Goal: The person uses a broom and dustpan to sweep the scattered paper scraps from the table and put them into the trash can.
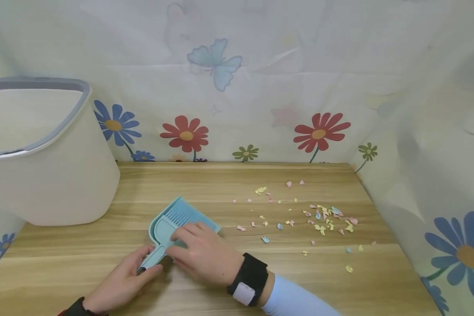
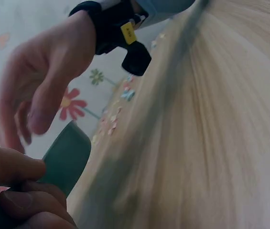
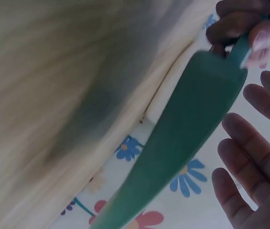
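A small teal dustpan (image 1: 187,213) with a ridged face is near the middle of the wooden table. My left hand (image 1: 120,281) grips its handle (image 1: 152,258), fingers curled round it in the left wrist view. Over the pan is my right hand (image 1: 209,254), which hides part of it. In the right wrist view the right fingers (image 3: 249,157) are spread and apart from the dustpan (image 3: 192,109), holding nothing. A paler rounded piece (image 1: 165,229) lies against the pan near the handle; whether it is a separate brush I cannot tell.
Small pink, yellow and blue paper scraps (image 1: 328,215) are scattered over the right half of the table (image 1: 205,180). A tall white bin (image 1: 63,175) with a grey rim stands at the left. A flowered cloth (image 1: 260,96) hangs behind the table.
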The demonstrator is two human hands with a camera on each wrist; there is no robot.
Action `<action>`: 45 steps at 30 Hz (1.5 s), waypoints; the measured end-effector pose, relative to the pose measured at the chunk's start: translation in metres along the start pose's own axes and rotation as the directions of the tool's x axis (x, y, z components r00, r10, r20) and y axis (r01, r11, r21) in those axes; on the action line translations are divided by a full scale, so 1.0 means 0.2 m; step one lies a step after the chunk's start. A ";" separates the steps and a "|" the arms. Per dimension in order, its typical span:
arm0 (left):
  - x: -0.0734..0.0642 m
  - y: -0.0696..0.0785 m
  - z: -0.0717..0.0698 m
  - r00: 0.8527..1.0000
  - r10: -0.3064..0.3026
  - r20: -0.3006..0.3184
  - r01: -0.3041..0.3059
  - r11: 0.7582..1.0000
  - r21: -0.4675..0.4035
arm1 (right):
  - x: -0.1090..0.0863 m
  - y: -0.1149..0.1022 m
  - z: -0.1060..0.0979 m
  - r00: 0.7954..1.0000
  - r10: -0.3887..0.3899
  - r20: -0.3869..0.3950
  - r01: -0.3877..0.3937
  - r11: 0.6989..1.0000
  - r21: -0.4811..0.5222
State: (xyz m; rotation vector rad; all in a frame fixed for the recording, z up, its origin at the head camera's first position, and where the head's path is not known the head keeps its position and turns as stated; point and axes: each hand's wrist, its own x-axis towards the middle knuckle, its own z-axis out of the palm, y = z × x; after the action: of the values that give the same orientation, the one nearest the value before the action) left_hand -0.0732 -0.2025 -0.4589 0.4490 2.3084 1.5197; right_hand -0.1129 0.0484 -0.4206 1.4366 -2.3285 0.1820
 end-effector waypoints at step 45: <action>0.15 -0.05 0.13 0.986 -0.092 0.140 0.101 0.993 -0.061 | 0.07 0.12 -0.03 0.969 0.158 -0.190 -0.099 0.953 0.287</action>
State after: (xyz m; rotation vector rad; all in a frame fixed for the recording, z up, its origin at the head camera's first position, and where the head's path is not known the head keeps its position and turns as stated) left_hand -0.0889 -0.1719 -0.4804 0.4043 2.1358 1.4682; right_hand -0.1389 0.0497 -0.4077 1.3104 -2.2861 0.6876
